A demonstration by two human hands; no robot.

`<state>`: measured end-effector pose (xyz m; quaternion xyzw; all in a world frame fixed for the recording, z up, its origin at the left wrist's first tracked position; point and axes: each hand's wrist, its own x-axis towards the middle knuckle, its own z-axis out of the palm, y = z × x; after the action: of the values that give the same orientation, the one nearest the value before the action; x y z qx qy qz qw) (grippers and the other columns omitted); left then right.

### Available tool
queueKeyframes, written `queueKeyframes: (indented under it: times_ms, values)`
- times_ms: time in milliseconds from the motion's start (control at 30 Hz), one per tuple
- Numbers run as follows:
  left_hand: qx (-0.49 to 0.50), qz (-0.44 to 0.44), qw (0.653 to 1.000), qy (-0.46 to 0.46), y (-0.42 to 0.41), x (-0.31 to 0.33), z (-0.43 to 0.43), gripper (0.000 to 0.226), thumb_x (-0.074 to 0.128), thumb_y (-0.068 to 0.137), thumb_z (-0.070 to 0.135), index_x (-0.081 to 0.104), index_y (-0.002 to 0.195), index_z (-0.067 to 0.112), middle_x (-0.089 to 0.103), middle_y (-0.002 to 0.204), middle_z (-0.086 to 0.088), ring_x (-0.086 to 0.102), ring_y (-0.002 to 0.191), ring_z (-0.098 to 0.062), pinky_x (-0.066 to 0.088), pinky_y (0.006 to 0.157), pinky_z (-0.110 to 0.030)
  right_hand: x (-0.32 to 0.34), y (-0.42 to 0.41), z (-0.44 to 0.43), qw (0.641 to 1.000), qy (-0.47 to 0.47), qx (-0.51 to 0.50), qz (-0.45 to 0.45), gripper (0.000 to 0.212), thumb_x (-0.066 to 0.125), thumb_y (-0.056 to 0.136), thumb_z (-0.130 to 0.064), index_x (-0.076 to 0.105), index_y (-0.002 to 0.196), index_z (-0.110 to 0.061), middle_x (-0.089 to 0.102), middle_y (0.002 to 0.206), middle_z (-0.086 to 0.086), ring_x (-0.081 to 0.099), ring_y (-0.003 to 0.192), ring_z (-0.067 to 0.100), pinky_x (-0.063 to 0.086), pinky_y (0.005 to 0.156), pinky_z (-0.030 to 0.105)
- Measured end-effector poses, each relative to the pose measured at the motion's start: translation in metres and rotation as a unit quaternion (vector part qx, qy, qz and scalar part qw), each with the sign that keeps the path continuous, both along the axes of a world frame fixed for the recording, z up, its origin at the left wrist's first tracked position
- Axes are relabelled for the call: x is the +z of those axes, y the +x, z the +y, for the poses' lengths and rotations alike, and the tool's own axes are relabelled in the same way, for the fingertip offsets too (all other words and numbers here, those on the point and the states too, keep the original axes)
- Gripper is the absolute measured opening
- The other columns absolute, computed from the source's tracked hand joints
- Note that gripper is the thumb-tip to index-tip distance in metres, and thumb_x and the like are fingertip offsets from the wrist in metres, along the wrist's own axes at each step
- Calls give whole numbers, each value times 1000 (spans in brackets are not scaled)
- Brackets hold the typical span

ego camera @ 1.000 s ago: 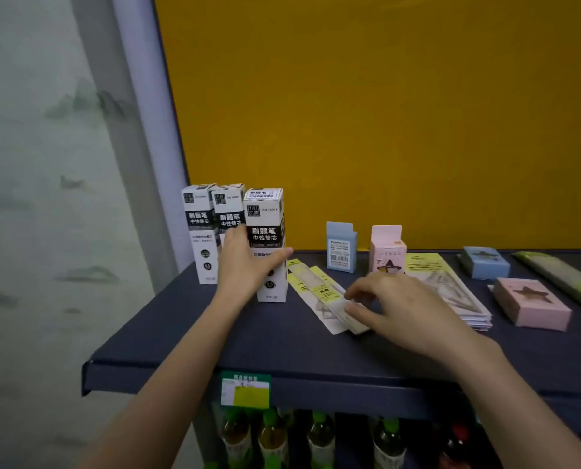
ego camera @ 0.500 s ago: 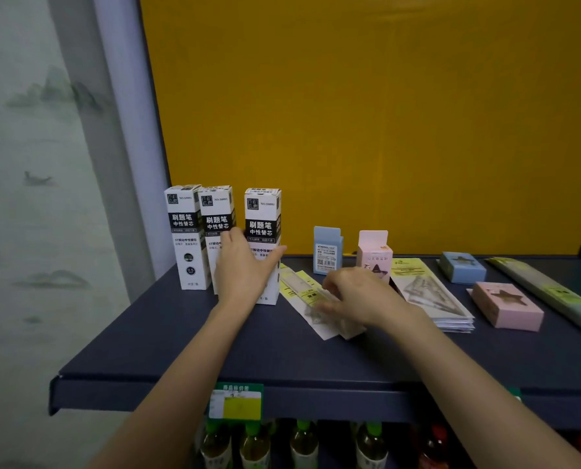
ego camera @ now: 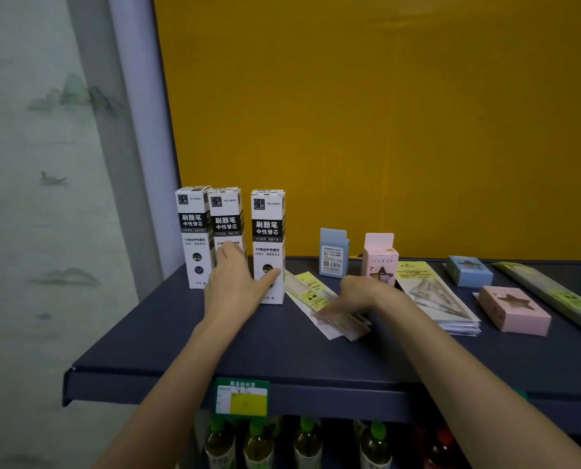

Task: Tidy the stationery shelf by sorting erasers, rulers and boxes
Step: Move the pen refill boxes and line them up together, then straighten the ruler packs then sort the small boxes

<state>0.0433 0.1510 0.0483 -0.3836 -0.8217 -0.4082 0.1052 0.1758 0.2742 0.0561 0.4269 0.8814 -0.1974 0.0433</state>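
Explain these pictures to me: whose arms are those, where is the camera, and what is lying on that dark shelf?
There is no robot here. A person wears one camera on the head, and it looks down at their own arms. The left hand rests against the middle of three tall white boxes, with its thumb touching the right one. The right hand presses on flat ruler packets. Also on the shelf are an upright blue box, an upright pink box, a flat blue box, a flat pink box and stacked set-square packets. Nothing is lifted.
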Motion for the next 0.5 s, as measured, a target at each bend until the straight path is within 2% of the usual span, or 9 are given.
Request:
queueKeyframes:
  times_ms: [67, 133, 267, 367, 433, 500]
  values:
    - [6, 19, 1000, 2, 5, -3, -11, 43, 63, 79, 40, 37, 97, 12, 48, 108, -7, 53, 89, -28, 38, 66, -35, 0, -1, 2, 1000, -10, 2, -8, 61, 64, 76, -53, 50, 115, -9, 56, 115, 7, 51, 93, 19, 41, 67, 26]
    - [2, 48, 999, 11, 13, -8, -20, 33, 59, 82, 39, 37, 90, 16, 49, 97, -1, 49, 79, -21, 35, 63, -33, 1, 0, 3, 1000, -13, 12, -11, 58, 63, 76, -55, 52, 111, -9, 56, 111, 6, 51, 93, 19, 40, 73, 28]
    - [-69, 66, 995, -26, 33, -18, -22, 19, 54, 85, 38, 48, 87, 20, 48, 80, 6, 49, 81, -17, 38, 65, -31, 5, 11, 2, 1000, -2, 28, -15, 53, 51, 87, -49, 52, 120, -9, 57, 117, 6, 52, 97, 20, 37, 77, 27]
    - [-125, 84, 981, -123, 45, -27, -9, 28, 49, 88, 40, 54, 102, 17, 54, 100, 0, 50, 99, -18, 44, 77, -34, 5, 26, 3, 1000, 4, 9, 26, 42, 45, 92, -37, 51, 124, -9, 56, 126, 11, 50, 102, 21, 37, 81, 27]
    - [-135, 95, 967, -194, 48, -33, 0, 39, 44, 90, 43, 51, 112, 12, 52, 115, -5, 44, 113, -21, 43, 85, -37, 3, 34, 3, 999, 2, 1, 54, 43, 43, 93, -36, 49, 125, -8, 53, 129, 13, 50, 111, 24, 38, 86, 29]
    - [-137, 92, 957, -237, 49, -36, 8, 43, 40, 91, 44, 48, 115, 9, 51, 121, -9, 40, 118, -24, 41, 88, -38, -3, 39, 2, 995, -11, -4, 98, 44, 43, 93, -35, 48, 127, -8, 52, 131, 13, 50, 117, 25, 39, 89, 30]
